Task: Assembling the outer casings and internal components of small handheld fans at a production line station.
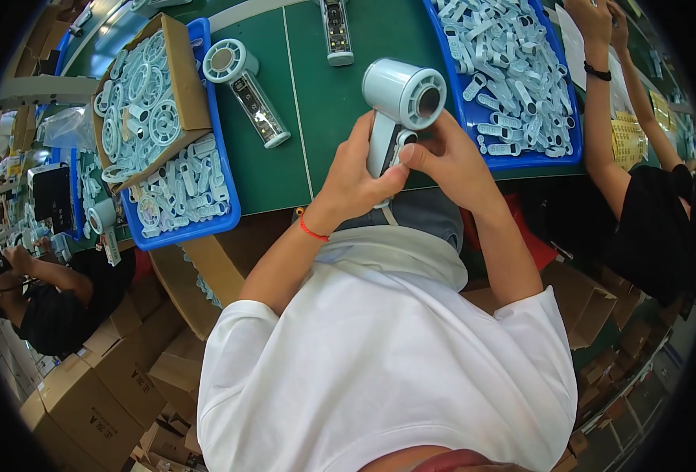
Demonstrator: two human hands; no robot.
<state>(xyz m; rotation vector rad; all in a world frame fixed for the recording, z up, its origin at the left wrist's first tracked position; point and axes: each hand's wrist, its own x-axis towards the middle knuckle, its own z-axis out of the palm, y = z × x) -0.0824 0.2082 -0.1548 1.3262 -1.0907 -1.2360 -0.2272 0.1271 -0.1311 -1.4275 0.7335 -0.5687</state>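
Observation:
A pale blue handheld fan (399,93) is held above the table's near edge, its round head up and its handle pointing down toward me. My left hand (352,179) is closed around the handle. The thumb and fingers of my right hand (462,169) pinch a small pale blue cover piece (402,141) against the handle's side, partly hidden by the fingers. Another fan (231,61) lies to the left, its handle uncovered with the inner parts showing. At the far middle, a third handle (336,35) also shows its circuit parts.
A blue tray (572,153) of small covers stands on the right. On the left, a cardboard box (183,67) of rings rests over another blue tray (234,208) of covers. The green table (273,185) lies between. Co-workers sit on both sides; cartons (96,393) stand behind.

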